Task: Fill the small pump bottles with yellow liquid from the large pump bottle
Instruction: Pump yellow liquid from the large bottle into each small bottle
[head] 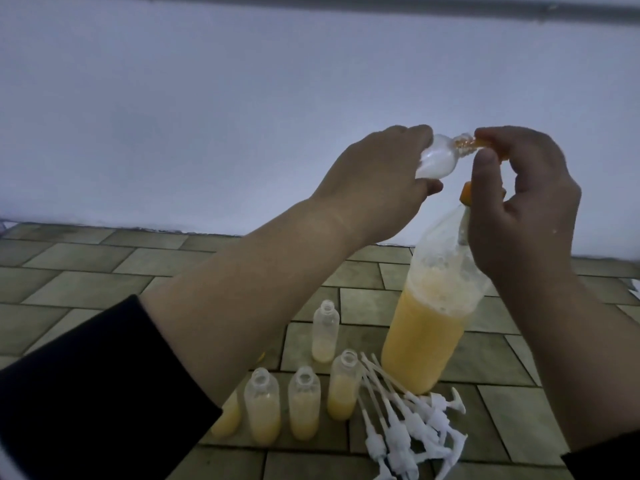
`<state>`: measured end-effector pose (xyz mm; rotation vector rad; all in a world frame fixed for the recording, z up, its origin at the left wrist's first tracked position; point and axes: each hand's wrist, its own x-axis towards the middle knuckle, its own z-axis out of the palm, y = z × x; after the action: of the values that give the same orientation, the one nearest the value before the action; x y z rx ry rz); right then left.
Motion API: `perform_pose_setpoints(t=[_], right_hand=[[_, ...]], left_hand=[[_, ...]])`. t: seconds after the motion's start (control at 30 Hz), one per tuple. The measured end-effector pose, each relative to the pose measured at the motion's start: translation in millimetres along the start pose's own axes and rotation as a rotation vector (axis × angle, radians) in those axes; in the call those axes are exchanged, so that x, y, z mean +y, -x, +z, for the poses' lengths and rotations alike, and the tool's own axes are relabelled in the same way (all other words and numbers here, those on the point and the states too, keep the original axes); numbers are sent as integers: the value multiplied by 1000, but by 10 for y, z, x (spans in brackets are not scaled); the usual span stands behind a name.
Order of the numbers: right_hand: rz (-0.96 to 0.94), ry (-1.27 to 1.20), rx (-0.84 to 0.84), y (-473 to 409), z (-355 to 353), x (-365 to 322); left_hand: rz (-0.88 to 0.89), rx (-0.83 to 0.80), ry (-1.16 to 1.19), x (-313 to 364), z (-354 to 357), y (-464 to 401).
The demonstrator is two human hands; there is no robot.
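Left hand [374, 181]: grips a small pump bottle [194, 164] tipped sideways, mouth to the nozzle, left of the large pump bottle [429, 327], likely to catch the flow
Filled small bottles [301, 403]: upright on the tiled floor [86, 271], lower left of it, uncapped for filling
Pump tops [408, 431]: heaped at its base, for capping
Right hand [519, 202]: fingers curled on its orange pump head [485, 143], pressing

leftmost small bottle [227, 419] half behind forearm, pump heads [408, 445] cut off (bottom edge)
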<state>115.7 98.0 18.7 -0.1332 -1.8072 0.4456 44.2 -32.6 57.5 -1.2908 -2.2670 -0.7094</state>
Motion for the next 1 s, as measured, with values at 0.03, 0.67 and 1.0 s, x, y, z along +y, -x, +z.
perform_pose_setpoints(t=[0.03, 0.67, 1.0], right_hand=[[11, 0, 5, 33, 30, 13], [65, -65, -54, 40, 7, -26], [20, -36, 8, 86, 26, -23]], left_hand=[[3, -5, -1, -1, 28, 19], [-23, -75, 48, -36, 19, 28], [0, -41, 44, -32, 74, 67]])
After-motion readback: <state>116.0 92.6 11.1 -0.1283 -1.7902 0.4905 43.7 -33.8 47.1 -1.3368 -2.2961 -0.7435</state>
